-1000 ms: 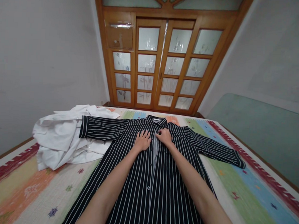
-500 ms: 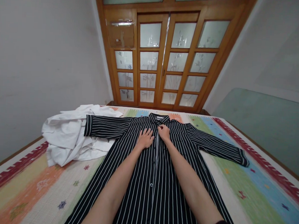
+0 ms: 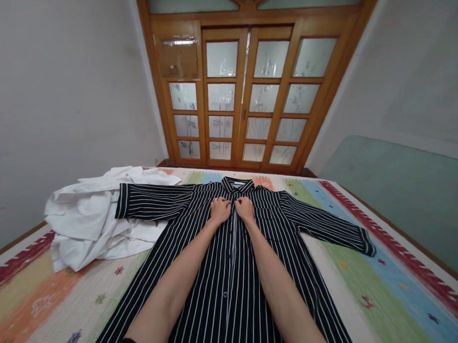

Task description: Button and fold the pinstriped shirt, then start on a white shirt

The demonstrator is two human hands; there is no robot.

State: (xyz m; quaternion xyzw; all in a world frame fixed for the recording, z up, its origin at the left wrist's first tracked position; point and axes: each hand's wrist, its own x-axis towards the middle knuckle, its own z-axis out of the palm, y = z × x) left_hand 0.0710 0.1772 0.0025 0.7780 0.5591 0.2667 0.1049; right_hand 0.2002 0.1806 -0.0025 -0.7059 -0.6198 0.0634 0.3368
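A black shirt with white stripes (image 3: 208,273) lies spread front side up, its collar (image 3: 237,184) at the far end and both sleeves out to the sides. Just below the collar, my left hand (image 3: 221,210) has its fingers curled on the left edge of the front opening. Close beside it, my right hand (image 3: 244,208) pinches the right edge of the opening. The fingertips almost meet, and whatever button lies between them is hidden. Further down the front a button (image 3: 225,294) shows, with the opening parted slightly above it.
A crumpled white garment (image 3: 92,220) lies at the left, partly under the shirt's left sleeve. The patterned cloth (image 3: 392,282) covers the surface beneath. Behind stand wooden doors with glass panes (image 3: 236,100); a pale green panel (image 3: 405,186) leans at the right.
My left hand, flat with spread fingers before, has curled and moved up to the shirt's opening beside my right hand. The whole view has shifted slightly.
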